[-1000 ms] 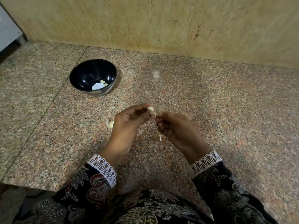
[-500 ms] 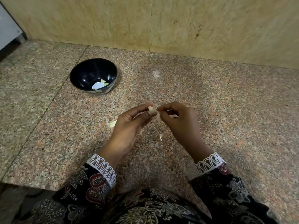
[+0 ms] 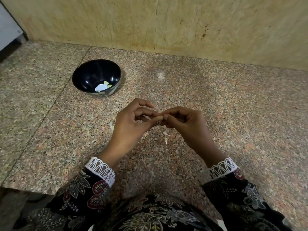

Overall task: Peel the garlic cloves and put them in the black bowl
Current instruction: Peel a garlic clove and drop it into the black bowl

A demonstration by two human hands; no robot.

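Observation:
A small pale garlic clove (image 3: 158,117) is held over the granite counter between both hands. My left hand (image 3: 131,124) pinches it with thumb and fingers, and my right hand (image 3: 185,123) pinches its other end with thumb and forefinger. The black bowl (image 3: 93,77) stands on the counter to the far left of my hands, with pale peeled cloves (image 3: 106,84) lying at its bottom. Most of the held clove is hidden by my fingertips.
Bits of white garlic skin (image 3: 166,135) lie on the counter under my hands, and another pale piece (image 3: 112,125) peeks out left of my left hand. A tan stone wall (image 3: 166,27) rises behind the counter. The counter's front edge (image 3: 30,189) runs at lower left.
Both hands have turned a little while staying together on the clove. My left forefinger has lifted off and curls above it, and more skin scraps lie on the counter.

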